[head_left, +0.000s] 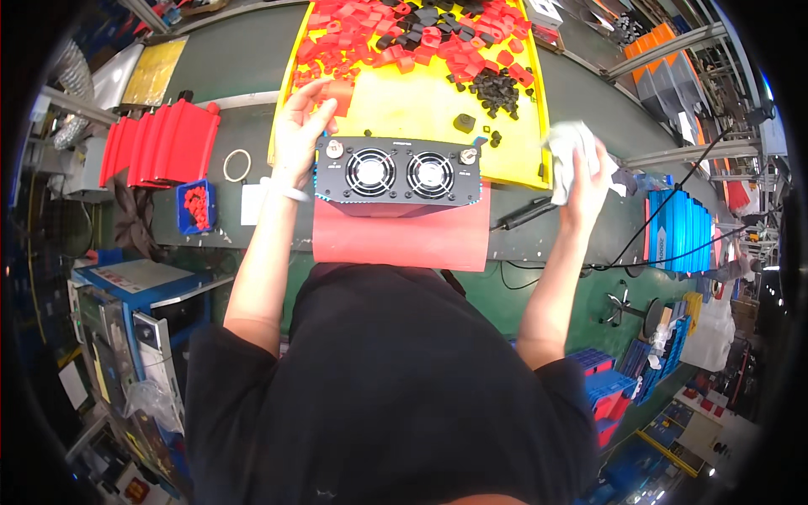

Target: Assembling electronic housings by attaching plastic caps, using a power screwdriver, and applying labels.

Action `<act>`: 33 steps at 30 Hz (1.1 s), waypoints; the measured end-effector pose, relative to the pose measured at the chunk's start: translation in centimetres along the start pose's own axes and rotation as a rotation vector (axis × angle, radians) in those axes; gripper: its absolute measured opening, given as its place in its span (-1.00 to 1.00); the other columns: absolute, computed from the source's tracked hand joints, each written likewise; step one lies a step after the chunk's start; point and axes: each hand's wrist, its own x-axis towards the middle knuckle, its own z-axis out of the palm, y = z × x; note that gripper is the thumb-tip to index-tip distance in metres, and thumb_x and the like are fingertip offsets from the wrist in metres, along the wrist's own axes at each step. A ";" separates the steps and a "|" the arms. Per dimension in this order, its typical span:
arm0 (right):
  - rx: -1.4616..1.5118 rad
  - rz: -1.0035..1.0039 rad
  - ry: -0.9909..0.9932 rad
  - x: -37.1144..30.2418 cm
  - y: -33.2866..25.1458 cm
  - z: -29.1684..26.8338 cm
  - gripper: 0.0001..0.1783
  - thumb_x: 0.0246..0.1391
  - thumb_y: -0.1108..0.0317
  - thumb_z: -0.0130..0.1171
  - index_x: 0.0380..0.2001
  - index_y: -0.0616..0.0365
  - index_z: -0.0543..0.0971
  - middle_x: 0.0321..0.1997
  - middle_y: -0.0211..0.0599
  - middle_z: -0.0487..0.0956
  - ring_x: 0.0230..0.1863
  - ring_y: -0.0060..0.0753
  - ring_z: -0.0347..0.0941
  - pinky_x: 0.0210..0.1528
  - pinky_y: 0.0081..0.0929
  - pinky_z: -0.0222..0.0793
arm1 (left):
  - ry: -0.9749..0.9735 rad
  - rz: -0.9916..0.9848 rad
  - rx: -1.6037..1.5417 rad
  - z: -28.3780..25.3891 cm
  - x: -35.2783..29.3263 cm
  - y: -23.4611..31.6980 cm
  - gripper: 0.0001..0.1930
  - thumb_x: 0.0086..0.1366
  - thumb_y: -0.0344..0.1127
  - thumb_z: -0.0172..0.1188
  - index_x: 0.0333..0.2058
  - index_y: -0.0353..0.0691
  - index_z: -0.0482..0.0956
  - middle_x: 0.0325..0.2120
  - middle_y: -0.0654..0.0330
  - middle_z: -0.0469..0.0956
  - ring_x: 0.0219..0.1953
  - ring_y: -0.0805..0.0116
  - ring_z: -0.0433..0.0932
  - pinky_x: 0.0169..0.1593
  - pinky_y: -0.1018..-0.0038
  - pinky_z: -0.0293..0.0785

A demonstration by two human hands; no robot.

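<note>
A black power inverter with two round fans and two metal terminals on its end panel lies in front of me on a red mat. My left hand is at the inverter's left corner, its thumb and fingers closed on a flat red piece over the yellow tray; its exact kind is unclear. My right hand grips a crumpled white cloth, slightly blurred, to the right of the tray and apart from the inverter.
Beyond the inverter, a yellow tray holds many red and black plastic caps. A black pen-like tool lies right of the mat. Leftward are a blue bin of red parts, a tape ring and red panels. Blue panels stand right.
</note>
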 end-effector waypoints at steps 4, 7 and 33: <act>-0.404 -0.299 -0.553 0.9 -6.1 9.8 -0.67 -0.14 0.35 0.23 -0.24 0.24 0.53 -0.37 -0.30 0.57 -0.35 -0.58 0.49 -0.25 -0.56 0.40 | 0.004 0.010 -0.014 0.0 0.0 -0.5 -0.59 0.13 -0.42 0.20 -0.02 -0.31 0.38 -0.32 0.23 0.46 -0.53 0.60 0.41 -0.41 0.69 0.36; -0.795 -0.563 -0.883 -0.7 -7.5 15.6 -0.71 -0.18 0.33 0.21 -0.28 0.10 0.57 -0.34 -0.19 0.58 -0.33 -0.21 0.54 -0.28 -0.42 0.44 | 0.027 0.017 -0.037 -0.1 0.1 -0.9 -0.60 0.13 -0.44 0.21 -0.03 -0.29 0.40 -0.24 0.22 0.46 -0.54 0.61 0.42 -0.43 0.69 0.37; -0.935 -0.989 -1.319 0.9 -7.3 13.0 -0.49 -0.24 0.60 0.00 -0.16 -0.13 0.55 -0.41 -0.36 0.34 -0.27 -0.32 0.31 -0.13 -0.36 0.14 | 0.006 0.028 -0.175 0.3 -0.1 -0.9 -0.62 0.12 -0.46 0.22 -0.06 -0.35 0.39 -0.40 0.23 0.52 -0.55 0.58 0.44 -0.44 0.67 0.38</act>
